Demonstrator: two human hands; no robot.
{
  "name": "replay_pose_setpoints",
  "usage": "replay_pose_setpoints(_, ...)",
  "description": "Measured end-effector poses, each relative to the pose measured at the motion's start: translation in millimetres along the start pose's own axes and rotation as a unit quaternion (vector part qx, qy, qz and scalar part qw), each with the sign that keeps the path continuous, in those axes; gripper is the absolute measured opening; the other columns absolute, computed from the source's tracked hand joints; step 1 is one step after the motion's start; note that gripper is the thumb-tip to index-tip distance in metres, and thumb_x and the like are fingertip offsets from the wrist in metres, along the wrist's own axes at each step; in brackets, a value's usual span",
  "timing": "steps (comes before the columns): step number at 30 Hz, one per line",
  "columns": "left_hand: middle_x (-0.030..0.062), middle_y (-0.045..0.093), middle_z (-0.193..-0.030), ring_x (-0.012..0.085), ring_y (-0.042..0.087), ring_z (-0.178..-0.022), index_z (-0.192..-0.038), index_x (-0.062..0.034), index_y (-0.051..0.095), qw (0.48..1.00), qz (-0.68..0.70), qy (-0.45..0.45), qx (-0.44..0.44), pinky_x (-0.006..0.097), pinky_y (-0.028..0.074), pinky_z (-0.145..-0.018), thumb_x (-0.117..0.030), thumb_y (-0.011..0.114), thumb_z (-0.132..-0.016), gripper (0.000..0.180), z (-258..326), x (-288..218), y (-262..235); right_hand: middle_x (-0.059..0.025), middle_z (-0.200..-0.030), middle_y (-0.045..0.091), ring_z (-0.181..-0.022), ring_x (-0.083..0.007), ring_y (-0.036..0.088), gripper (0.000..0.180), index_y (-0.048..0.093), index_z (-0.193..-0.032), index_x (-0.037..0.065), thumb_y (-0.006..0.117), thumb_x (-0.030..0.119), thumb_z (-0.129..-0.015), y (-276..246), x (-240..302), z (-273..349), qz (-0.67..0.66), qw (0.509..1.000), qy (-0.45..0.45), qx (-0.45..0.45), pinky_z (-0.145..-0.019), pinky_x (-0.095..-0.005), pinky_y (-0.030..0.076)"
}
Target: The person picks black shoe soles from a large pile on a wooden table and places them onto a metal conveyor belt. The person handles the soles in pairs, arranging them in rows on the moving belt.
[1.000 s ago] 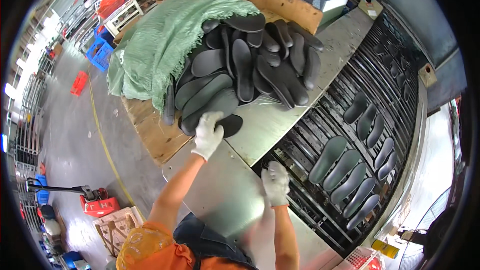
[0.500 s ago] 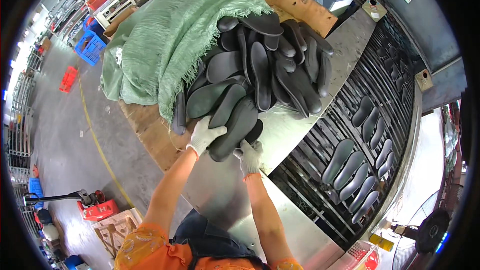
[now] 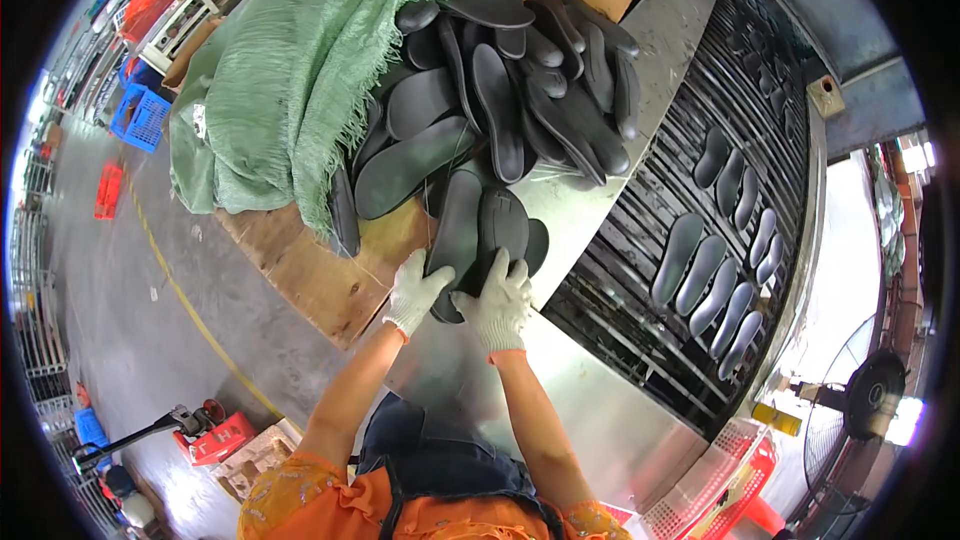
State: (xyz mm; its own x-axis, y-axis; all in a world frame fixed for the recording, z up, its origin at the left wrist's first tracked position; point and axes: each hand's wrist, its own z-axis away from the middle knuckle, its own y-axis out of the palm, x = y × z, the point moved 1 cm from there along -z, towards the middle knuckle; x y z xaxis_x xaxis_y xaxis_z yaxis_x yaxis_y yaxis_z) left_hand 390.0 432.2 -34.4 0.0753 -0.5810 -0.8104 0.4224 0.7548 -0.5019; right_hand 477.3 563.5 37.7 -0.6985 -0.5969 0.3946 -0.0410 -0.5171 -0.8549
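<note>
Just ahead of me, a few dark shoe soles stand close together over the metal table top (image 3: 440, 360). My left hand (image 3: 418, 292), in a white knit glove, grips the lower left edge of the leftmost sole (image 3: 459, 225), its thumb across the face. My right hand (image 3: 500, 306), gloved alike, holds the lower part of the sole beside it (image 3: 503, 224), fingers over its front. Another sole (image 3: 539, 244) shows partly behind, to the right. Beyond them lies a heap of dark soles (image 3: 495, 100), partly under a green woven sheet (image 3: 270, 90).
A dark slatted conveyor (image 3: 625, 290) runs along the right, carrying soles in rows (image 3: 712, 285). A wooden board (image 3: 330, 285) edges the table's left side. Lower right are a red-and-white basket (image 3: 700, 485) and a black fan (image 3: 872, 395). A red pallet jack (image 3: 222, 438) stands lower left.
The soles in my hands have turned more upright and come apart from the heap. My right hand has moved up onto the front of its sole. The whole view has shifted slightly.
</note>
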Motion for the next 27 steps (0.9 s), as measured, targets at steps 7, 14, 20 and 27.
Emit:
replay_pose_setpoints(7, 0.0229, 0.069, -0.104, 0.0340, 0.066, -0.099, -0.105, 0.0040, 0.061, 0.998, 0.026, -0.025, 0.051, 0.045, 0.049, -0.087, -0.032, 0.074, -0.083, 0.044, 2, 6, -8, -0.0284, -0.142, 0.048, -0.127, -0.0432, 0.053, 0.098, 0.025, -0.156, 0.008, 0.070, 0.012, -0.070, -6, -39, -10, -0.216, 0.975, 0.050, -0.028, -0.106, -0.0479, 0.045)
replay_pose_setpoints(14, 0.0225, 0.062, -0.131, 0.0339, 0.058, -0.122, -0.134, 0.0051, 0.055, 0.978, 0.171, -0.033, 0.116, 0.041, 0.044, -0.104, -0.035, 0.072, -0.087, 0.064, 11, 30, 9, -0.0123, -0.112, 0.068, -0.103, -0.0232, 0.064, 0.057, 0.056, -0.131, -0.004, 0.059, 0.003, -0.075, 45, -101, 10, -0.514, 0.846, 0.141, -0.033, -0.092, -0.0336, 0.050)
replay_pose_setpoints(20, 0.0115, 0.066, -0.114, 0.0213, 0.062, -0.104, -0.120, 0.0019, 0.061, 0.939, 0.304, -0.115, 0.113, 0.037, 0.050, -0.093, -0.018, 0.070, -0.090, 0.037, 31, 37, 12, -0.0136, -0.109, 0.072, -0.097, -0.0248, 0.069, 0.045, 0.062, -0.125, -0.004, 0.074, 0.014, -0.085, 56, -91, 4, -0.641, 0.745, 0.169, 0.078, -0.088, -0.0375, 0.056)
replay_pose_setpoints(27, 0.0079, 0.067, -0.105, 0.0180, 0.062, -0.097, -0.113, 0.0011, 0.062, 0.896, 0.389, -0.159, 0.145, 0.036, 0.051, -0.087, -0.019, 0.070, -0.090, 0.031, 42, -3, 4, -0.0129, -0.106, 0.072, -0.088, -0.0252, 0.072, 0.041, 0.063, -0.121, -0.005, 0.073, 0.001, -0.082, 30, -111, -10, -0.672, 0.688, 0.181, 0.205, -0.080, -0.0418, 0.061)
